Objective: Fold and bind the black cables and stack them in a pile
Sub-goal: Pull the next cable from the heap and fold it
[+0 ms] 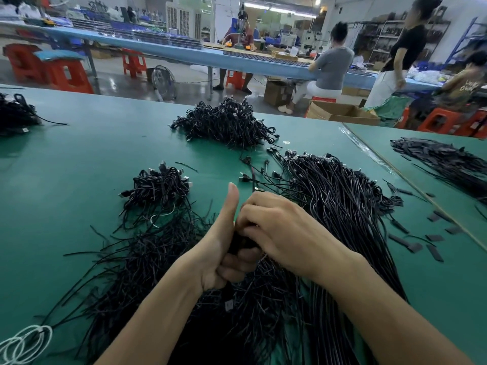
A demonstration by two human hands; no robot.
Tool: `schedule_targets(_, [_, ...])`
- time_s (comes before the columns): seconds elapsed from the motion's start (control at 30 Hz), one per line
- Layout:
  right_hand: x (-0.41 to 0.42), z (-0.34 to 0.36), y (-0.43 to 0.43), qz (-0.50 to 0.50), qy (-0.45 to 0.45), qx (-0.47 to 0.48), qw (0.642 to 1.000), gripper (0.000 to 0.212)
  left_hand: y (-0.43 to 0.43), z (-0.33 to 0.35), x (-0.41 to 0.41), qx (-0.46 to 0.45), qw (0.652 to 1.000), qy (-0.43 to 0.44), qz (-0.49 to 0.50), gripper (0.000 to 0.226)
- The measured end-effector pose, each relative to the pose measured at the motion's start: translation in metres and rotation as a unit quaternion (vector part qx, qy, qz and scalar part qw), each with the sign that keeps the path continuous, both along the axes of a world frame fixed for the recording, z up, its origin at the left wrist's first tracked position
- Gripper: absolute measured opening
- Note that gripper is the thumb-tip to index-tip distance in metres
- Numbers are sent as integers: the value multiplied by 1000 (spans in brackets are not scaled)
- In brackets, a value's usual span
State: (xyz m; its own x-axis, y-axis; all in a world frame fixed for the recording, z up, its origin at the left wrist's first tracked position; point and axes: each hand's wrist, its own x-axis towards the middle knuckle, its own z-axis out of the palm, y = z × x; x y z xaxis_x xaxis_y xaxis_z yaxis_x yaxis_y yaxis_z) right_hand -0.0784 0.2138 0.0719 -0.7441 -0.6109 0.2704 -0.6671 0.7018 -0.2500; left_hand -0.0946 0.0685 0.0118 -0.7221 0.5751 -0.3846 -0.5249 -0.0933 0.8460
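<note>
My left hand (pixel 224 248) grips a folded black cable (pixel 238 239) in its curled fingers, thumb sticking up. My right hand (pixel 279 227) meets it from the right, fingertips pinching at the same cable bundle. Both hands hover over a spread of loose black tie strips (pixel 147 259) on the green table (pixel 66 180). A long heap of unfolded black cables (pixel 334 196) lies just right of my hands. A small pile of bound cables (pixel 158 189) sits ahead to the left. A bigger pile of bound cables (pixel 226 123) lies farther back.
Short black strips (pixel 434 159) lie on the neighbouring table at right, with loose pieces (pixel 421 241) nearer. A white cable coil (pixel 23 343) sits at the near left edge. Another black cable heap (pixel 15 114) is far left. People work at a blue bench (pixel 184 52) behind.
</note>
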Motion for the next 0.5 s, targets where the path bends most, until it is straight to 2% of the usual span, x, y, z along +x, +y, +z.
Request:
schedule_targets(0.13, [-1, 3, 4, -34, -63, -18, 997, 8, 0, 2, 4, 21, 998, 29, -45, 92])
schedule_targets(0.27, [1, 7, 3, -63, -73, -10, 995, 23, -1, 4, 7, 29, 997, 36, -69, 90])
schedule_targets(0.37, [3, 4, 3, -81, -76, 0, 994, 5, 0, 4, 6, 31, 996, 37, -74, 87])
schedule_targets(0.5, [7, 3, 1, -100, -66, -24, 993, 7, 0, 4, 5, 29, 997, 22, -61, 88])
